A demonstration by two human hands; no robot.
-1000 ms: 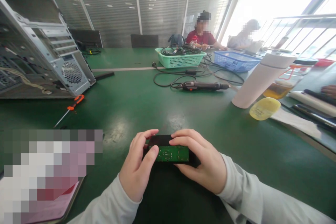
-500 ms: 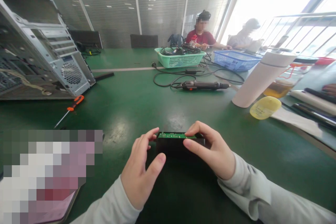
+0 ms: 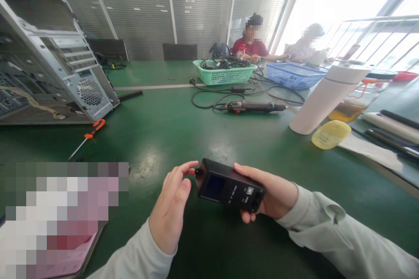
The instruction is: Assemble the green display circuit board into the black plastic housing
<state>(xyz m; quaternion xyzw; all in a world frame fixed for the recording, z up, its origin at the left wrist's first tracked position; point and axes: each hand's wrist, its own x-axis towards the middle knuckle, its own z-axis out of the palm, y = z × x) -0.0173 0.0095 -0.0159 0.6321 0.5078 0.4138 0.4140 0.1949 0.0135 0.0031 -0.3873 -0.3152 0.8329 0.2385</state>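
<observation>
My right hand grips a small black device just above the green table, its face with a small dark screen and buttons turned toward me. The fingers wrap round its far and right side. My left hand sits just left of it, fingers loosely curled, with the index fingertip touching a small knob on the device's left end. Both arms wear light grey sleeves.
An open computer case lies at the far left with an orange-handled screwdriver before it. A black electric screwdriver with cable, green basket and blue basket lie beyond. A white bottle and yellow lid stand right. Two people sit far off.
The device has been turned over: its green circuit board faced me, then pointed up, and now the black front with the screen faces me. My left hand let go and touches only its end.
</observation>
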